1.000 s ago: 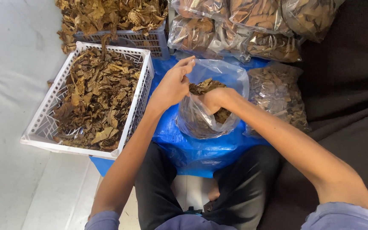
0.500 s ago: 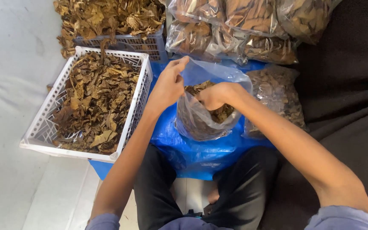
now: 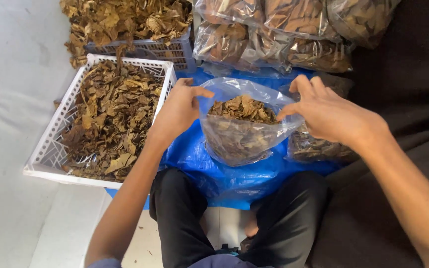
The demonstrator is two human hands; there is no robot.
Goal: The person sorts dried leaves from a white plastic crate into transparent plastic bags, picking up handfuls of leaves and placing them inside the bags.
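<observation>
Clear plastic bag (image 3: 242, 131) of dried brown leaves sits open on a blue sheet (image 3: 189, 154) before the person's knees. Left hand (image 3: 177, 111) and right hand (image 3: 331, 114) each pinch its rim with fingers closed, spreading the mouth. White basket (image 3: 55, 149) of leaves lies left.

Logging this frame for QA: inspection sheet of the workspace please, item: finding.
Surface: blue tarp on a pale floor.
Job's things: clear plastic bag, mouth open, part full of dried brown leaves.
Clutter: white basket of loose dried leaves at left; grey-blue basket heaped with leaves behind it; filled clear bags stacked at top, one more behind the right hand.
Hands: left hand and right hand each pinch the bag's rim, holding it open.
Cables: nothing seen.
Surroundings: person's black trousers; dark cloth at right.
</observation>
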